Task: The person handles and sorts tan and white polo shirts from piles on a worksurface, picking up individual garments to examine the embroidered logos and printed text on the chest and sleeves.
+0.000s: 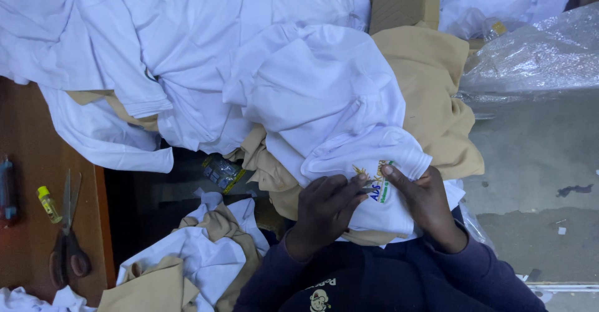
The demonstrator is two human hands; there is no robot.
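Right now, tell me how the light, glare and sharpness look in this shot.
Head view: bright, even light on the white shirts, nearly washing out their folds; glare speckles the clear plastic sheet at upper right. The gap beneath the pile around the plastic bottle is in deep shadow. The left hand and right hand on the embroidered patch are reasonably sharp; the scissors look softer.

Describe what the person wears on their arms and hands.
Both arms are covered by long, dark navy sleeves that end at the wrists with snug cuffs. The left hand and right hand are bare: no gloves, and no rings, watch or bracelets visible.
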